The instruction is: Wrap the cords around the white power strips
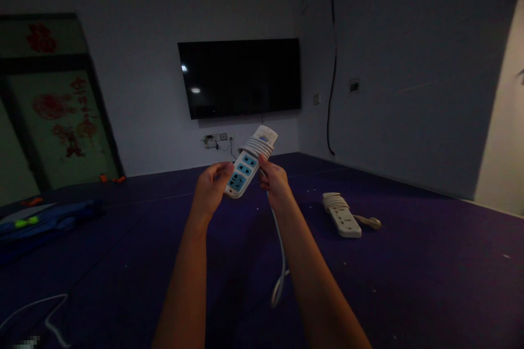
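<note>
Between both hands, raised above the floor, is a white power strip [246, 165] with blue socket faces, tilted with its upper end to the right. Its white cord [256, 146] is wound in several turns around the upper part. My left hand [212, 185] grips the lower left edge, thumb on top. My right hand [275, 179] pinches at the right edge just below the coils, where the cord meets the fingers. From there a loose length of cord [280, 240] hangs down into a loop beside my right forearm.
A second power strip [346, 222], its cord wound round one end, lies on the dark purple floor [426, 262] at right. Blue fabric [61, 221] lies at left, and a white cable [36, 301] at lower left. A television [243, 79] hangs on the wall; a black cable [332, 92] dangles right of it.
</note>
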`<state>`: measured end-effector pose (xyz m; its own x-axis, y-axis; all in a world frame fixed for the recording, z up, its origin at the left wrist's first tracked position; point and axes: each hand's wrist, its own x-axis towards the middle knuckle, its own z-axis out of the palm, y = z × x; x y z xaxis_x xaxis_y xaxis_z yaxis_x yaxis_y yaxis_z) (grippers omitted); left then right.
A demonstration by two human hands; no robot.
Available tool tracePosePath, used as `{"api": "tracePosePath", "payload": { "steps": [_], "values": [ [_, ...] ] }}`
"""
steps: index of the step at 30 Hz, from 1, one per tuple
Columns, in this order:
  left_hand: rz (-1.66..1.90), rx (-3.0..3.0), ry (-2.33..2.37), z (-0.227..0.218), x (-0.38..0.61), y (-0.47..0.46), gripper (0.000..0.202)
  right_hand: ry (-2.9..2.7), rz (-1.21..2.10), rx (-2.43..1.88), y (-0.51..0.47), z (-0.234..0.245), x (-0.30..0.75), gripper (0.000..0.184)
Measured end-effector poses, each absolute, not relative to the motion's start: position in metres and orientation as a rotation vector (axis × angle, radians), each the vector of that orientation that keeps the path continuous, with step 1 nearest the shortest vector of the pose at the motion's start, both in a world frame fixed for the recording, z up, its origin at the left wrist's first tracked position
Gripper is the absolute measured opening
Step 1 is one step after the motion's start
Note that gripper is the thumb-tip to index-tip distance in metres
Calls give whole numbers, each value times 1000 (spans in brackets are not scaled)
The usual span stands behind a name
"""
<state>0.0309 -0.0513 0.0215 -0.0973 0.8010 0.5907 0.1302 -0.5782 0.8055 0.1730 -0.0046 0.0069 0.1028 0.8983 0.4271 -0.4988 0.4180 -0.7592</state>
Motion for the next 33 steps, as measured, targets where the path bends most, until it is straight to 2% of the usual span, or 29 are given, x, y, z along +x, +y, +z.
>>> {"api": "tracePosePath", "payload": {
  "steps": [4, 7, 14, 19, 26, 33],
  "values": [
    [1763, 2157, 1304, 16, 35, -51, 79, -1033, 1061, -545, -5, 7, 170, 47],
    [1759, 2395, 1478, 13, 39, -51, 88, -1051, 1028, -550, -8, 9, 163, 49],
    [1760, 2421, 1713, 11, 46, -53, 81, -1009, 996, -481, -18, 11, 145, 43],
    [1727, 2287, 1704, 12, 46, -50, 72, -1078, 964, -425, -14, 8, 144, 43],
    [1882, 1874, 1206, 14, 36, -39, 74, -1183, 890, -470, -18, 12, 154, 44],
    [1877, 1370, 892, 22, 31, -46, 54, -1204, 935, -537, -15, 9, 158, 48]
  ]
}}
